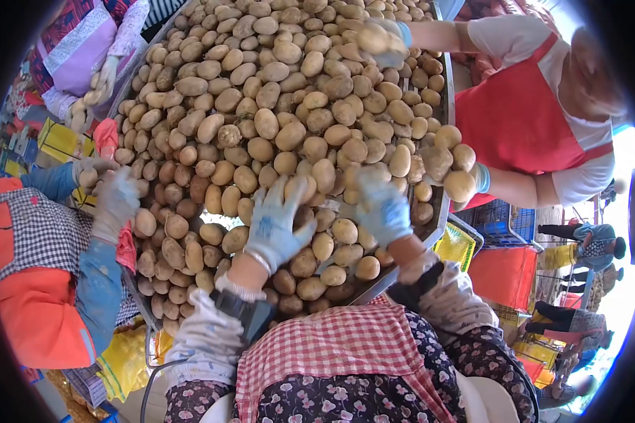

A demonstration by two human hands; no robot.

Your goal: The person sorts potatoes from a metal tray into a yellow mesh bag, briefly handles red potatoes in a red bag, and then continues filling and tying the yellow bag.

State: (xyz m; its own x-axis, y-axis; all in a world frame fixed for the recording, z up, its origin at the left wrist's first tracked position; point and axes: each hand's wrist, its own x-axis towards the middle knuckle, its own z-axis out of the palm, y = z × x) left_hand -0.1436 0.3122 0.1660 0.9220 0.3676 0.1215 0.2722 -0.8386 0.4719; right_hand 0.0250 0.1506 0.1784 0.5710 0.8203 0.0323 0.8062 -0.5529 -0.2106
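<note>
Potatoes lie heaped across a metal sorting table. My left hand, in a light blue and white glove, rests on the potatoes near the table's front edge, its fingers spread over them. To the right, my right hand wears a similar glove and reaches down onto the pile; it is slightly blurred, and its fingertips are partly lost among the potatoes. Between the two hands lie several loose potatoes. A bright gap shows in the pile left of my left hand.
A co-worker in a red apron reaches in from the right with gloved hands on potatoes. Two other co-workers stand at the left, one in orange. Blue crates, a red container and more people are at the right.
</note>
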